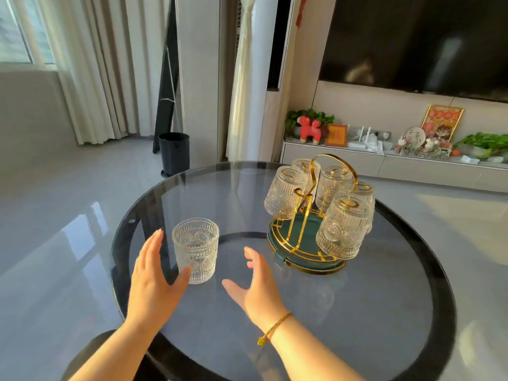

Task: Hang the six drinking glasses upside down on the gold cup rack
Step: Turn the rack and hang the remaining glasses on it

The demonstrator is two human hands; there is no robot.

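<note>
Both open hands (154,281) (254,284) flank upright glass (195,250), rack (308,237) beside.

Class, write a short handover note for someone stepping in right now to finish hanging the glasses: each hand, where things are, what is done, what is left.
Left hand: open, empty, thumb touching or nearly touching the last glass.
Right hand: open, empty, clear of the glass on its other side.
The last glass stands upright on the glass table, left of the gold rack.
Done: five glasses hang upside down on the rack.
Left: pick up the last glass, turn it over and hang it on the free peg, which seems to be on the side facing the hands.
</note>
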